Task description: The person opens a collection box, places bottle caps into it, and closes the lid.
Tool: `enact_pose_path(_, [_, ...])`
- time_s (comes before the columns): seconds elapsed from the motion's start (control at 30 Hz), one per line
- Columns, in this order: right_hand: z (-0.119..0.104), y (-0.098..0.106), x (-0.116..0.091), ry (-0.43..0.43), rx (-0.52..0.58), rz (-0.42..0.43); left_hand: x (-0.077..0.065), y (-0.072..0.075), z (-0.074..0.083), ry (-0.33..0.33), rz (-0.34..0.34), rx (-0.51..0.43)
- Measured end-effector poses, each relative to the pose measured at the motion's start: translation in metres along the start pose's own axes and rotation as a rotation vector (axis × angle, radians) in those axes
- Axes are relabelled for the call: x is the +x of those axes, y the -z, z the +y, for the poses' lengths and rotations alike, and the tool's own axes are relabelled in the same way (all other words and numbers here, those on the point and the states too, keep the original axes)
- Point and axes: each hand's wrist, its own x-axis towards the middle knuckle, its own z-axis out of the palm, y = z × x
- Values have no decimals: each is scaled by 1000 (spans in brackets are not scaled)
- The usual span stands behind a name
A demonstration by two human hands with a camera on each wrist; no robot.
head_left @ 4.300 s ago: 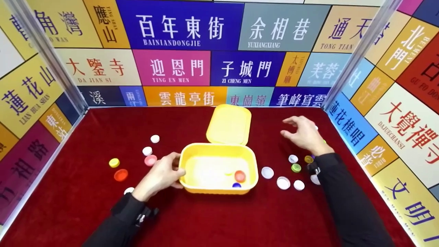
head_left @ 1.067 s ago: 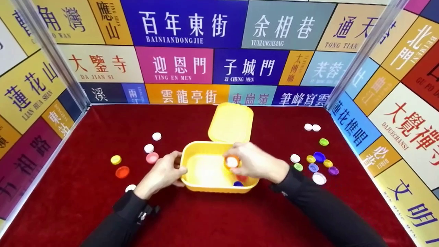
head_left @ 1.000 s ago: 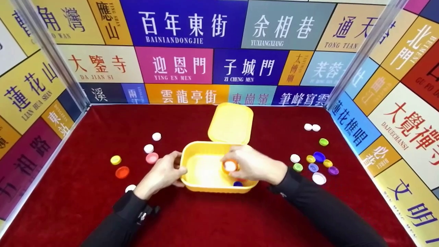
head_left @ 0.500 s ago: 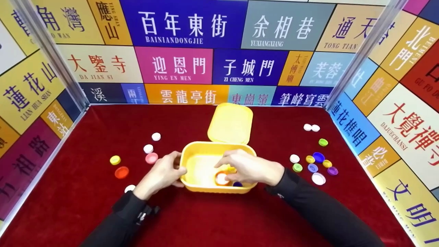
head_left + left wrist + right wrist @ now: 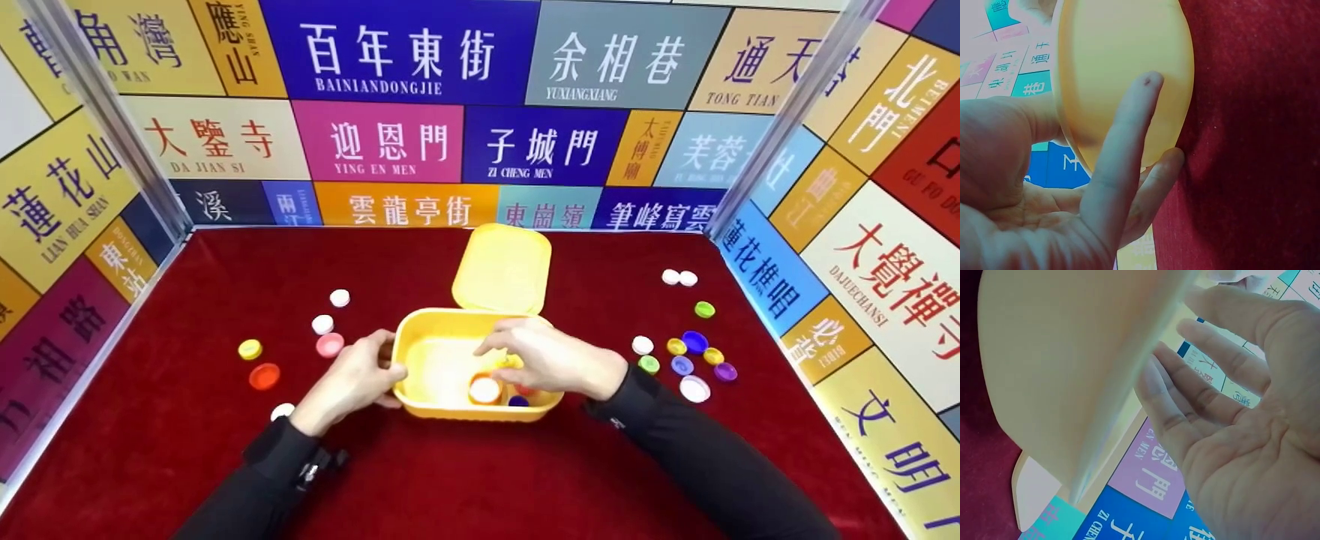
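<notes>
My left hand grips the left end of a yellow plastic box in the head view, thumb over the rim and fingers outside. In the left wrist view its fingers lie along the yellow wall. My right hand reaches over the box's right side with loosely bent fingers, apart from the stacked caps below. An orange bottle cap with a white one in it lies on the box floor. Beside it are a dark blue cap and a partly hidden red one; something yellow shows by the thumb.
A yellow lid lies behind the box on the red cloth. Several caps lie left, among them a red cap. More lie right, including a blue cap and a white cap. Printed panels wall the table.
My right hand came from the right-hand caps into the box and let go of the orange and white caps there. Several white caps beside the box are gone from the cloth. The left hand stayed.
</notes>
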Motion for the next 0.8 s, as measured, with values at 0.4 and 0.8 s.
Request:
enact_pose_path(0.4, [21,16,-8,-14,-12,171,0,0,1,9,-1,-5])
enact_pose_path(0.8, [86,43,-26,-262,59,360,1,0,0,20,1,-6])
